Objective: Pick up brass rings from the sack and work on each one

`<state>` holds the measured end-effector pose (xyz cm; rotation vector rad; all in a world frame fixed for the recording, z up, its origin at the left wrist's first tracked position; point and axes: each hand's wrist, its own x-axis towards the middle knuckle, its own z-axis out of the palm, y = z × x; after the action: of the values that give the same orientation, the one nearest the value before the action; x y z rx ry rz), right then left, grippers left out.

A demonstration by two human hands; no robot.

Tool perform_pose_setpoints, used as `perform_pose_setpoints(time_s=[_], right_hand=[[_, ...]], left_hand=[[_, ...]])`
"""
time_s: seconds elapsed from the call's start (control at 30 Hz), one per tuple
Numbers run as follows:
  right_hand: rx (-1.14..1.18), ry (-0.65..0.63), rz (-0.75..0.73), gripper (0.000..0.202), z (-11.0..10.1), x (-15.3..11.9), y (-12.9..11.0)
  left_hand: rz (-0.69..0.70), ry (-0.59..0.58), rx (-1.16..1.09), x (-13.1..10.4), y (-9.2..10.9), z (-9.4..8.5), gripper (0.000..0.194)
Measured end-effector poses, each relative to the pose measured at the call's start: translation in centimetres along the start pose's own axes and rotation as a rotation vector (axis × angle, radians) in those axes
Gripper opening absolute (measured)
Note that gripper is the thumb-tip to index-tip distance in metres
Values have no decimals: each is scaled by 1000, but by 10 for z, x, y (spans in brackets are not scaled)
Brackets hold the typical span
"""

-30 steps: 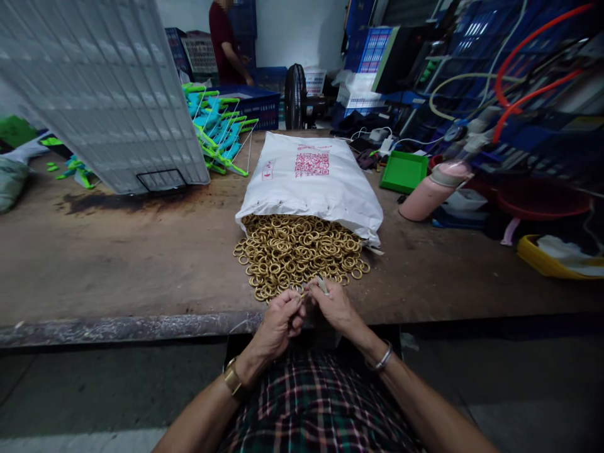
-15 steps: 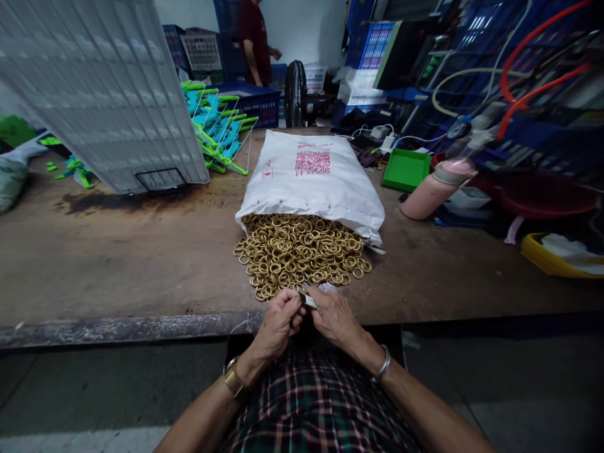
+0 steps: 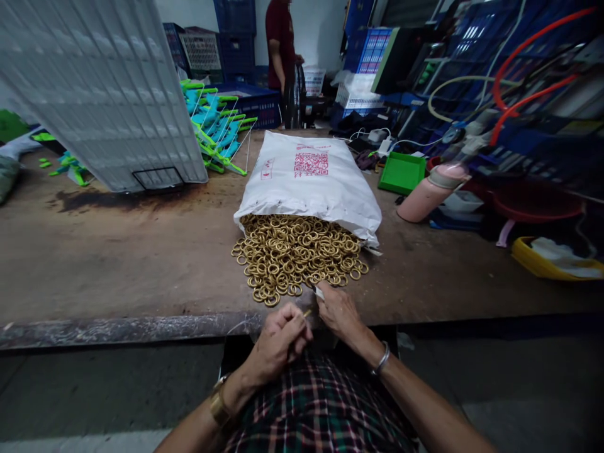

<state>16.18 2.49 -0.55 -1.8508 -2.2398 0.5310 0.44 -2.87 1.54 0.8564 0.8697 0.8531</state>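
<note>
left hand pinched a ring, right hand curled round a pale tool, probably one-at-a-time work, next needing steady aim

Gold-coloured rings are lying heaped, and one gold-coloured piece is being held apart.
The plain round rings are fanning out from the white sack over the tabletop, overlapping thickly in the middle, thinning toward the edges, some leaning on others. The held piece is poking a narrow end out of the left hand, fingers hiding the rest; a small pale tool is jutting from the right hand, close to the heap's front edge.
</note>
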Motion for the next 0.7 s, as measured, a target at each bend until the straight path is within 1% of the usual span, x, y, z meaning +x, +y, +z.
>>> perform_pose_setpoints(time_s=[0.03, 0.1, 0.2, 0.33, 0.47, 0.53, 0.6, 0.7], right_hand=[[12, 28, 0, 17, 1, 1, -1], [27, 63, 3, 15, 5, 3, -7], [-2, 69, -10, 12, 11, 6, -17], [-62, 36, -19, 14, 19, 12, -22], [-49, 44, -19, 13, 19, 16, -22], [-27, 48, -5, 13, 17, 17, -22], [3, 51, 15, 12, 16, 18, -23], [29, 67, 5, 10, 16, 19, -22]], left_hand=[[-24, 8, -67, 2, -2, -2, 33], [-47, 61, -192, 7, -6, -6, 32], [-39, 126, -316, 11, -7, -11, 28], [-84, 145, -468, 11, -7, -17, 24], [-146, 163, -651, 15, -10, -23, 21], [-162, 200, -692, 18, -11, -25, 23], [-156, 233, -677, 21, -11, -26, 22], [-119, 223, -613, 23, -10, -25, 21]])
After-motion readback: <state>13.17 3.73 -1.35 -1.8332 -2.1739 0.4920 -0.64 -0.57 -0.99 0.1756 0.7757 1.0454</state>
